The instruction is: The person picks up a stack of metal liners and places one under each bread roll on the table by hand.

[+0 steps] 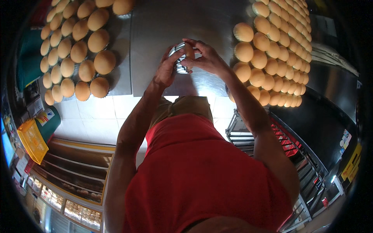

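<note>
Over the steel table (153, 23), my two hands meet in front of me. My left hand (166, 71) is closed around a shiny silver fluted baking tin (181, 66), tipped on its side. A brown cake (189, 51) shows at the tin's right side, and the fingers of my right hand (206, 59) curl around it. Whether the cake is still inside the tin is hard to tell, since my fingers cover part of both. Rows of round golden-brown cakes (79, 51) lie to the left, and more such cakes (268, 48) to the right.
A yellow basket (32, 140) and a green bin (50, 120) are at the lower left, above a yellow-framed shelf unit (77, 167). On the right are a dark metal rack (243, 130) and a folded pale cloth (334, 58). White floor tiles (97, 112) show below the table edge.
</note>
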`<state>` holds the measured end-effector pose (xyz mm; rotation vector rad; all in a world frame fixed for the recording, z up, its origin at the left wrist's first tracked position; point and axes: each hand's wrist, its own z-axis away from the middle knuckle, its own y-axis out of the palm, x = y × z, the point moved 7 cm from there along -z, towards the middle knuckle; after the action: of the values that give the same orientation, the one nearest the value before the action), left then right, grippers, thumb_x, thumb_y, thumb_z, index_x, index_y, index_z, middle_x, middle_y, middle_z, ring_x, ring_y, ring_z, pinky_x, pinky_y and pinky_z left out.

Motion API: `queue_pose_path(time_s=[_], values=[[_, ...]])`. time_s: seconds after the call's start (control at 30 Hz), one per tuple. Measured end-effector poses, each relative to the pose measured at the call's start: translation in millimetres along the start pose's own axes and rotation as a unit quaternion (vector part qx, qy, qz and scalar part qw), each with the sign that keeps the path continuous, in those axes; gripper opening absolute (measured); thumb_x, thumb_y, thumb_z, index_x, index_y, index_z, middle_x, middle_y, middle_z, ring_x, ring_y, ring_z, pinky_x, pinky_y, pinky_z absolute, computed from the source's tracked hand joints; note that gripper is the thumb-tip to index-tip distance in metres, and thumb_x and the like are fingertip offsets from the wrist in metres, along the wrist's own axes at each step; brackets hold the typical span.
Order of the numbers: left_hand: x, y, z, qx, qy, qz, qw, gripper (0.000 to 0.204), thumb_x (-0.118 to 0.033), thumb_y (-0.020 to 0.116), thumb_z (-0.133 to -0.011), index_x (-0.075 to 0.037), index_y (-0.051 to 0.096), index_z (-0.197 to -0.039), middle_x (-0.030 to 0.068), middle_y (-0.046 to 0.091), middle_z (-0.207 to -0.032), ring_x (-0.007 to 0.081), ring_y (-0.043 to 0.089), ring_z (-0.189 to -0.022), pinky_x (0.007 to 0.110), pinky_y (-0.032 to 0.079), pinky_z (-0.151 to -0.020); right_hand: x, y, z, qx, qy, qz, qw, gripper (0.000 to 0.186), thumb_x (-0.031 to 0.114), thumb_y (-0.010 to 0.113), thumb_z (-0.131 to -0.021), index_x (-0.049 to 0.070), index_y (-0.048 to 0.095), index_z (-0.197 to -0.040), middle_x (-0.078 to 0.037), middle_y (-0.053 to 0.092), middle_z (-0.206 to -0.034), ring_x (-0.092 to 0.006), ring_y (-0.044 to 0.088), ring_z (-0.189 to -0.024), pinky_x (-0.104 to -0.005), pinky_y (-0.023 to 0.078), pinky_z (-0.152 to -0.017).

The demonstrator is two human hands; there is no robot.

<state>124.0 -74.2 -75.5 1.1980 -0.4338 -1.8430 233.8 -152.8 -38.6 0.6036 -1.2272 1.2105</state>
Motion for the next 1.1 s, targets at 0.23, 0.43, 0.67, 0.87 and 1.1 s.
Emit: queue_pose_path(time_s=[0.23, 0.43, 0.67, 0.87, 1.1], values=[[-4, 87, -64, 0.076, 0.051, -0.116, 0.989, 0.064, -0.027, 0.076, -0.09, 0.001, 0.047, -0.14, 0.0128, 0.061, -0.122, 0.0212, 0.06, -0.114, 0.034, 0.049, -0.098, -13, -88, 33, -0.077, -0.046, 0.076, 0.993, 0.085, 0.012, 0.09, -0.071, 0.018, 0.05, -0.146, -0.002, 0.054, -0.124, -0.0209, 0.054, -0.125, -0.0397, 0.058, -0.098], [6, 122, -124, 0.099, 0.076, -0.082, 0.989, 0.061, -0.025, 0.078, -0.088, 0.003, 0.05, -0.135, 0.0115, 0.062, -0.119, 0.0212, 0.06, -0.113, 0.034, 0.048, -0.099, -18, -154, 38, -0.138, -0.022, -0.016, 0.99, 0.081, 0.022, 0.093, -0.066, 0.013, 0.056, -0.138, -0.007, 0.06, -0.123, -0.0216, 0.061, -0.114, -0.0364, 0.056, -0.095], [60, 122, -197, 0.045, -0.046, -0.188, 0.98, 0.052, -0.04, 0.069, -0.093, -0.008, 0.054, -0.132, 0.0059, 0.062, -0.125, 0.0185, 0.064, -0.103, 0.043, 0.058, -0.085, -21, -290, 8, -0.264, -0.104, 0.225, 0.932, 0.074, 0.022, 0.086, -0.075, 0.008, 0.051, -0.14, -0.014, 0.06, -0.129, -0.0267, 0.059, -0.121, -0.0372, 0.051, -0.102], [58, 144, -202, 0.059, -0.04, -0.226, 0.971, 0.068, -0.053, 0.069, -0.087, -0.01, 0.055, -0.137, 0.0123, 0.057, -0.135, 0.032, 0.045, -0.132, 0.05, 0.033, -0.108, -31, -302, -61, -0.1, 0.061, 0.373, 0.92, 0.075, 0.029, 0.081, -0.074, 0.003, 0.052, -0.139, -0.021, 0.06, -0.133, -0.0324, 0.057, -0.125, -0.038, 0.046, -0.106], [80, 135, -188, 0.089, -0.063, -0.219, 0.97, 0.079, -0.056, 0.072, -0.083, -0.01, 0.048, -0.143, 0.0133, 0.05, -0.143, 0.0307, 0.04, -0.137, 0.052, 0.035, -0.108, -44, -293, -63, -0.079, 0.046, 0.436, 0.895, 0.078, 0.031, 0.083, -0.071, 0.007, 0.053, -0.139, -0.021, 0.058, -0.136, -0.0345, 0.054, -0.129, -0.0429, 0.045, -0.108]])
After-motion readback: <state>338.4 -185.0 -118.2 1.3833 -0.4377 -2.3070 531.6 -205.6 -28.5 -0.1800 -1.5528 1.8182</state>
